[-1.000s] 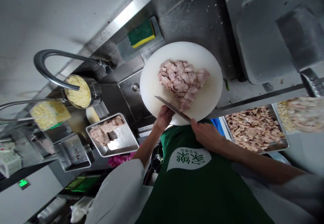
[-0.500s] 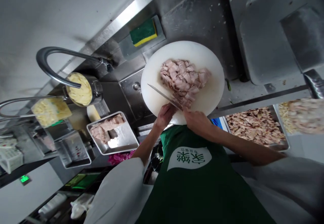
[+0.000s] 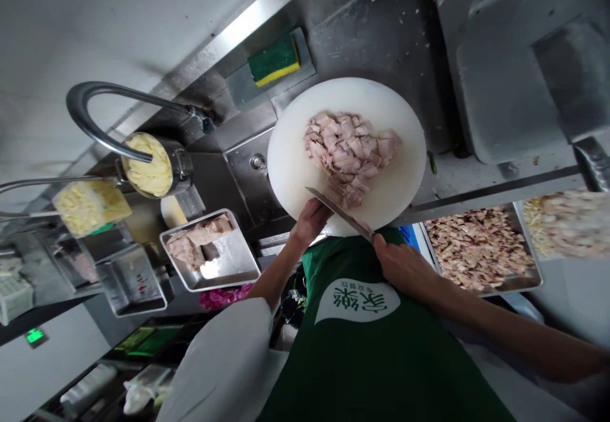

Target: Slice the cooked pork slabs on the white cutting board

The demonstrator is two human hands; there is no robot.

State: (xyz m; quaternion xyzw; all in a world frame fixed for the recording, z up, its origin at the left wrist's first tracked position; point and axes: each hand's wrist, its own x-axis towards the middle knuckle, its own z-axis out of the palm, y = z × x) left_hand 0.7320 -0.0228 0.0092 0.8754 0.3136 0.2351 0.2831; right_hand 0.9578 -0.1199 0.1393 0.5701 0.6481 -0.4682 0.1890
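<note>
Gripping knife (image 3: 340, 213) by handle in right hand (image 3: 404, 265), angling blade over near part of white board (image 3: 290, 161). Curling left hand (image 3: 311, 218) narrow, close beside blade; being unable to tell whether pinching anything. Likely working safer by tucking fingertips back from edge, cutting cleaner with long, even strokes. Facing chopped meat (image 3: 350, 145) heaped mid-board, just beyond blade; seeing sponge (image 3: 273, 61) farther off.

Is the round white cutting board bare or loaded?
Loaded: chopped pale pink meat lies on the round white cutting board, far margin bare.
</note>
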